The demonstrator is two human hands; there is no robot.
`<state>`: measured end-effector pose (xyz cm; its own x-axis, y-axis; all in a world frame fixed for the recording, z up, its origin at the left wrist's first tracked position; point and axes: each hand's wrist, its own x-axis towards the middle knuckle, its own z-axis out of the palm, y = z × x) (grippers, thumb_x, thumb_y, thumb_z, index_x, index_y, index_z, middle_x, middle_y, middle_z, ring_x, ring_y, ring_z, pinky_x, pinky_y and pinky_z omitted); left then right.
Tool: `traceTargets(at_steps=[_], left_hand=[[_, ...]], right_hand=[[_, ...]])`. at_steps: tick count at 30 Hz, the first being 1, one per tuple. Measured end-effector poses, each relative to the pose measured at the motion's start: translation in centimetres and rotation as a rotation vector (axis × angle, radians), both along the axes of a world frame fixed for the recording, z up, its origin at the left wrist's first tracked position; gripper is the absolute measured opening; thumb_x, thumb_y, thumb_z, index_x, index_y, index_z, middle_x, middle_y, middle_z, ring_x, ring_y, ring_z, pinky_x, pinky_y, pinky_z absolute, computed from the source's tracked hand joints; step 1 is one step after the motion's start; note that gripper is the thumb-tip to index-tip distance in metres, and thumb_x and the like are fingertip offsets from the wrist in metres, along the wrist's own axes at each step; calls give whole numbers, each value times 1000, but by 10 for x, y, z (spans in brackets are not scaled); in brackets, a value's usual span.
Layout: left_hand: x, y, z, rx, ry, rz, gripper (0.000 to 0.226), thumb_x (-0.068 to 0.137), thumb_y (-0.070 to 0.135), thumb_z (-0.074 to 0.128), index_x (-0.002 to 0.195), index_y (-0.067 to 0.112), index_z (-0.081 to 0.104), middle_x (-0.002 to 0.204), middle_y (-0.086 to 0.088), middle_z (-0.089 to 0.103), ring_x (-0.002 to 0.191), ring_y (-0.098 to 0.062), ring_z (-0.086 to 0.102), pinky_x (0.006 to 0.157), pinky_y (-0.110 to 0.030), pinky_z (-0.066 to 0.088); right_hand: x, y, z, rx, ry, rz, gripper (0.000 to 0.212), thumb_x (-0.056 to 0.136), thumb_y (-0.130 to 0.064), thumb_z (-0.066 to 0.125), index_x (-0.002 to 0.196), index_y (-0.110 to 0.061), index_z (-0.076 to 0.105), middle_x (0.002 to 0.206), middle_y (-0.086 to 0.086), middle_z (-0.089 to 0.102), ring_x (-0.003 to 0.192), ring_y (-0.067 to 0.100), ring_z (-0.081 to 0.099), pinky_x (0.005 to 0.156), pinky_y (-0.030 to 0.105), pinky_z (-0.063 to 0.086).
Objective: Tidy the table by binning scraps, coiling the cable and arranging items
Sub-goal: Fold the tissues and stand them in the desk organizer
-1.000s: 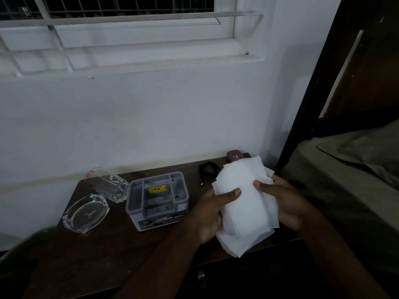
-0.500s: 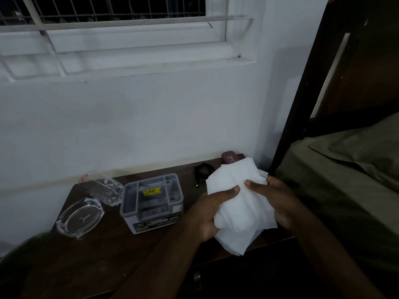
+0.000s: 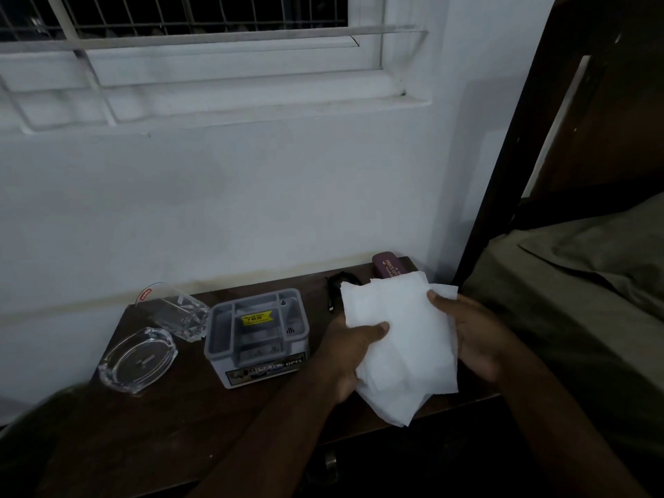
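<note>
Both hands hold a white sheet of tissue paper [image 3: 402,339] above the right end of the dark wooden table [image 3: 172,418]. My left hand [image 3: 350,354] grips its left edge with the thumb laid across the front. My right hand [image 3: 474,336] grips its right edge, thumb on top. Behind the paper a black cable [image 3: 336,285] lies bunched on the table, partly hidden. A maroon case [image 3: 390,268] lies at the far right corner, its near end covered by the paper.
A grey plastic organiser box [image 3: 257,334] with a yellow price sticker stands mid-table. Left of it lie a clear glass tumbler [image 3: 179,312] on its side and a clear oval glass dish [image 3: 138,359]. A bed [image 3: 575,300] with a dark headboard is at the right; a white wall is behind.
The thumbs, nearly touching at the paper's middle, have moved apart toward its edges, and the sheet is spread a little wider. The table items have not moved.
</note>
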<state>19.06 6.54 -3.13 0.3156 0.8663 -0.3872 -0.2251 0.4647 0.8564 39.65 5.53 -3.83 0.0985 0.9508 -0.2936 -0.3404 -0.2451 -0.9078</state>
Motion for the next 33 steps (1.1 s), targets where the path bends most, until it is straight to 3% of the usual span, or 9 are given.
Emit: traceTargets(at_steps=[6, 10, 15, 22, 24, 26, 28, 30, 33], left_hand=[[-2, 2, -8, -92, -100, 26, 25, 84, 1, 71, 108, 8, 70, 104, -12, 76, 96, -30, 71, 74, -38, 58], [-3, 1, -14, -143, -127, 30, 24, 86, 3, 70, 109, 8, 70, 101, -11, 77, 93, -30, 72, 71, -38, 58], [-5, 3, -20, -151, -164, 36, 29, 87, 1, 67, 116, 5, 67, 108, -14, 75, 103, -33, 68, 84, -44, 56], [-7, 3, -28, -144, -168, 53, 31, 88, 1, 66, 119, 3, 65, 114, -18, 72, 108, -36, 66, 98, -54, 49], [-5, 2, -29, -144, -152, 47, 30, 88, 2, 66, 118, 3, 65, 114, -17, 72, 108, -36, 66, 98, -54, 49], [-3, 2, -30, -149, -142, 36, 28, 88, 3, 67, 115, 6, 67, 111, -16, 73, 106, -35, 67, 96, -53, 51], [-2, 3, -32, -146, -143, 25, 27, 86, 3, 69, 113, 7, 68, 109, -15, 74, 103, -34, 69, 94, -52, 52], [-2, 4, -34, -140, -174, -1, 30, 84, 5, 71, 114, 7, 69, 110, -16, 74, 103, -34, 69, 94, -53, 52], [-3, 5, -36, -156, -207, -23, 36, 76, 9, 78, 111, 10, 71, 111, -15, 74, 102, -33, 70, 90, -52, 55]], right_hand=[[0, 4, 3, -67, -203, -74, 36, 93, -32, 60, 122, -11, 61, 121, 13, 67, 111, 37, 62, 103, 55, 46], [-4, 8, 12, -107, -258, -128, 37, 92, -36, 61, 119, -12, 60, 117, 8, 66, 106, 35, 61, 95, 48, 49], [-5, 12, 12, -94, -316, -192, 15, 92, -38, 60, 98, -25, 57, 96, -7, 58, 88, 19, 56, 64, 30, 41], [-8, 3, 37, 184, -526, -524, 20, 99, -40, 48, 86, -27, 57, 94, 9, 61, 84, 20, 57, 72, 35, 46], [-10, -6, 58, 411, -695, -604, 20, 101, -35, 45, 90, -28, 60, 87, -4, 64, 86, 17, 62, 70, 28, 50], [-14, -19, 85, 631, -851, -515, 18, 102, -34, 44, 101, -35, 61, 84, -20, 65, 83, 1, 65, 65, 15, 52], [-20, -29, 103, 694, -854, -277, 22, 101, -37, 44, 93, -34, 65, 81, -12, 70, 72, 2, 67, 58, 14, 54], [-26, -34, 112, 627, -679, 15, 26, 99, -36, 50, 90, -20, 70, 80, 2, 73, 65, 8, 69, 53, 19, 56], [-31, -31, 111, 397, -186, 330, 29, 93, -32, 59, 108, -12, 72, 107, 12, 75, 96, 23, 73, 74, 31, 60]])
